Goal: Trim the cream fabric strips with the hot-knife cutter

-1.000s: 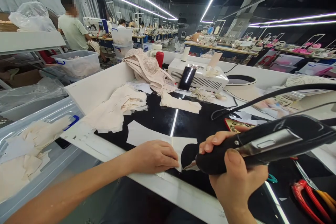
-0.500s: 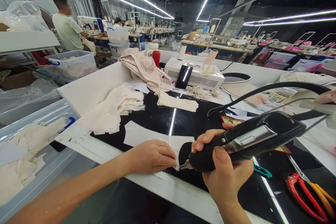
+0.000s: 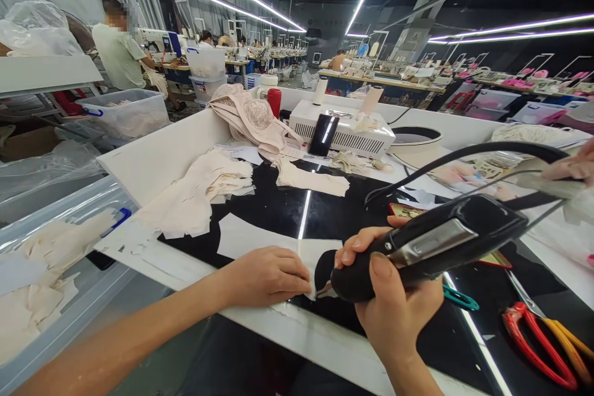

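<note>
My left hand point(image 3: 269, 275) rests on a white cloth piece point(image 3: 250, 236) at the near edge of the black tabletop. Its fingers are bent together over the cloth's right end; the thumb is hidden. My right hand point(image 3: 394, 303) is wrapped round a black corded handheld tool point(image 3: 440, 241), which has a long silver lever on its side. The tool's rounded front points left, with its narrow tip close to my left fingertips at the cloth's edge. Whether the tip touches the cloth I cannot tell.
Stacked cream fabric pieces point(image 3: 204, 189) lie left; a beige bra point(image 3: 250, 111) is behind. A phone point(image 3: 323, 135) leans on a white vented box point(image 3: 343, 127). Red-handled scissors point(image 3: 533, 340) lie right. Another person's hand point(image 3: 580, 164) shows at the right edge. A fabric-filled bin point(image 3: 111, 195) stands left.
The tool and my right hand have shifted slightly left in the picture, and the view has moved a little. My left hand stays on the cloth.
</note>
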